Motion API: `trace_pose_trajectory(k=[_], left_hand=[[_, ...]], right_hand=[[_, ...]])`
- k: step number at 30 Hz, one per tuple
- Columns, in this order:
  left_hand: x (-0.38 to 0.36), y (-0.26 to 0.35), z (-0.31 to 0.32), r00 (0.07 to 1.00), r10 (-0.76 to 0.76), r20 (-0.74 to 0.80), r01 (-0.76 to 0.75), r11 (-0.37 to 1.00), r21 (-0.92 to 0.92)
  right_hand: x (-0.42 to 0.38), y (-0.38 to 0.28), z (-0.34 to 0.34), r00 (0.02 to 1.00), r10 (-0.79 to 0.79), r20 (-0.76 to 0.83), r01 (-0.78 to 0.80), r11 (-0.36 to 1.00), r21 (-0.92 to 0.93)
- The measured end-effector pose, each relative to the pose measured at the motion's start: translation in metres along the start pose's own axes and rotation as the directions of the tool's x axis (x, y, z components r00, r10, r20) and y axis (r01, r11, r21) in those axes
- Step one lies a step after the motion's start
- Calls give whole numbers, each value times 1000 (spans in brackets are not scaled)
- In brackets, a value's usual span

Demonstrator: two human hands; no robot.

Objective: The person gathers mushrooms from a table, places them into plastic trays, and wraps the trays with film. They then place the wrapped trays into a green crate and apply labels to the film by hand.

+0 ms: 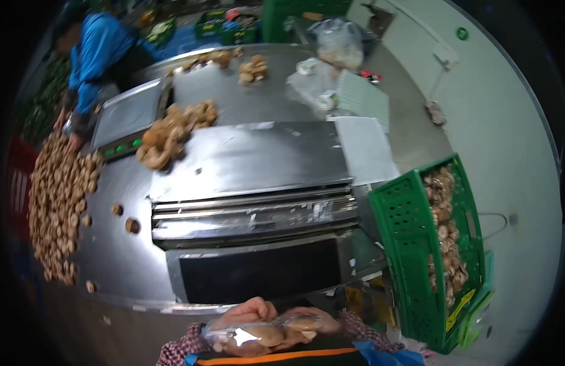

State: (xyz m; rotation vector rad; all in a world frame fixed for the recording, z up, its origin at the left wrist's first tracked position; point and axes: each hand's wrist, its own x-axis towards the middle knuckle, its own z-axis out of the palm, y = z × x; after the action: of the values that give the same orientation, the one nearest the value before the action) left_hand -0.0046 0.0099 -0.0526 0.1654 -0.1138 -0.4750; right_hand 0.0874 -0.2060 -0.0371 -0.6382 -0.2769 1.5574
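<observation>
Close to my body at the bottom, a clear plastic-wrapped pack of brown mushrooms [264, 335] lies between my hands. My left hand [249, 311] has its fingers curled at the upper left of the pack, gripping it. My right hand [316, 317] is wrapped round the pack's right end, its fingers partly hidden by film. Just beyond the hands is the wrapping machine, with a black plate [261, 271], metal rollers [258, 219] and a flat steel top [252, 152].
Loose mushrooms [60, 201] are heaped at the left, near a co-worker in blue [105, 49] and a scale [130, 113]. A green crate [401, 210] with packed mushrooms stands at the right. Plastic bags [337, 46] and a white sheet [364, 149] lie at the back right.
</observation>
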Motion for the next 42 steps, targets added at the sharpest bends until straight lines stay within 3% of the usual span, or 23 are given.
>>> trace_pose_trajectory(k=[1,2,5,7,9,10,13,15,16,17,18,19,20,23,26,29,31,33,36,38,39,41,42], left_hand=[[10,10,16,995,-47,-88,54,995,79],[17,14,13,983,-134,-127,139,990,33],[88,36,57,978,-53,-204,176,736,653],[135,82,95,995,95,27,-26,-5,1000],[156,133,112,809,577,-112,257,-176,950],[156,193,71,774,547,319,226,-709,668],[126,337,-13,640,665,386,692,-716,86],[100,386,-52,566,753,335,782,-619,70],[96,390,-60,427,891,155,876,-450,173],[89,391,-64,259,965,-44,941,-242,234],[84,392,-68,332,927,-173,879,-237,415],[101,367,-48,345,933,-101,929,-324,176],[93,374,-57,402,908,-115,893,-361,269],[111,347,-36,562,823,-84,767,-481,425],[156,284,-2,737,676,13,641,-705,303],[191,232,15,954,298,36,260,-881,394],[200,223,11,987,155,53,118,-896,429],[204,221,12,993,118,6,104,-895,435],[199,223,12,997,76,-2,71,-914,399],[184,212,10,947,170,271,93,-956,277],[167,203,25,912,294,285,201,-928,314],[109,181,54,803,530,271,425,-829,362],[80,165,51,697,705,130,688,-709,154]], right_hand=[[-16,2,-1,977,-203,69,172,932,319],[-24,31,-15,951,-309,2,300,927,224],[-41,-33,8,821,-367,-436,265,923,-278],[-77,-83,13,478,-728,-491,518,685,-512],[-157,-126,10,158,-792,-590,673,524,-523],[-203,-142,3,-15,-839,-544,639,411,-651],[-343,-199,-50,-264,-671,-692,622,430,-654],[-486,-187,-166,79,-702,-708,584,608,-538],[-522,-188,-203,299,-647,-701,576,709,-407],[-505,-196,-214,323,-642,-695,567,719,-401],[-471,-205,-228,-43,-505,-862,486,743,-459],[-440,-216,-242,-410,-318,-855,395,783,-481],[-425,-222,-263,-359,-335,-871,399,789,-467],[-416,-215,-313,-669,-457,-586,-306,888,-344],[-428,-223,-303,-626,-427,-652,-352,901,-252],[-354,-297,-214,-578,-624,-526,-810,520,273],[-315,-320,-204,-84,-928,-363,-727,306,-615],[-187,-325,-112,196,-938,-286,-575,126,-808],[-29,-287,-36,574,-785,233,-269,-449,-852],[34,-250,-43,597,-769,228,-311,-484,-818],[47,-234,-51,573,-791,215,-366,-481,-796],[30,-203,-71,497,-854,-152,-504,-141,-852],[22,-191,-70,485,-856,-181,-657,-221,-720]])
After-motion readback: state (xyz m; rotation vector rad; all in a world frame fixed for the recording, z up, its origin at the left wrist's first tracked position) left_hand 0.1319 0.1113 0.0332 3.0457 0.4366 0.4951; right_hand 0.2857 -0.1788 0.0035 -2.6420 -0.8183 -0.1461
